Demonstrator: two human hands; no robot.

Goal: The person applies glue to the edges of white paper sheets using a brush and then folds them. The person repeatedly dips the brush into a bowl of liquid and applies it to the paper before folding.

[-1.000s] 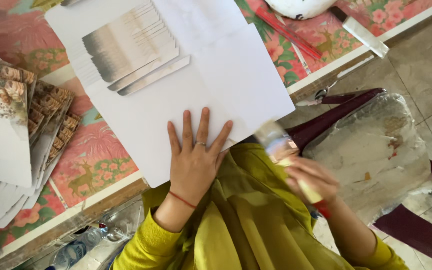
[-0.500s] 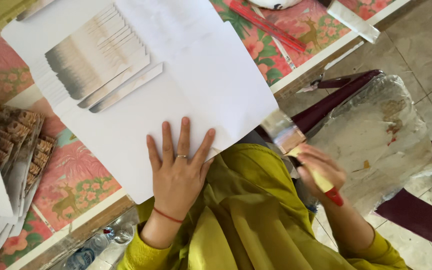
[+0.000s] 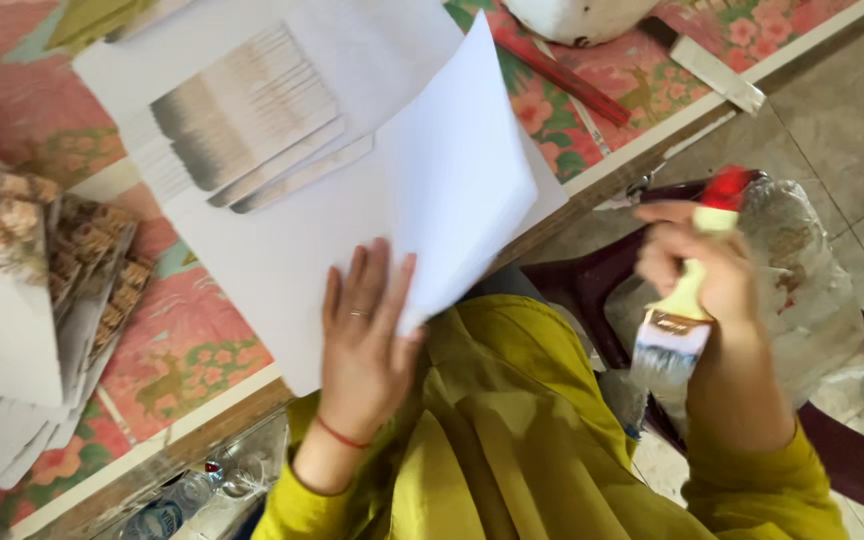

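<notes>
My left hand (image 3: 367, 340) lies flat with fingers spread on a large white sheet (image 3: 282, 250) at the table's near edge. Its thumb side lifts the corner of a top white sheet (image 3: 457, 170), which curls upward. My right hand (image 3: 697, 260) is off the table to the right and grips a flat paintbrush (image 3: 682, 300) with a pale handle and red end, bristles pointing down toward my lap. A fanned stack of grey-shaded white cards (image 3: 242, 125) rests on the sheet farther back.
The table has a floral pink and green cloth (image 3: 182, 345). Piles of patterned and white paper pieces (image 3: 22, 300) lie at the left. A white bowl (image 3: 577, 15), a red stick (image 3: 552, 70) and a flat strip (image 3: 717, 70) sit at the back right. A plastic-covered seat (image 3: 812, 270) stands beside me.
The top sheet's near corner has lifted and curled up by my left hand. My right hand has turned the brush so the bristles point down, and it rose to the right.
</notes>
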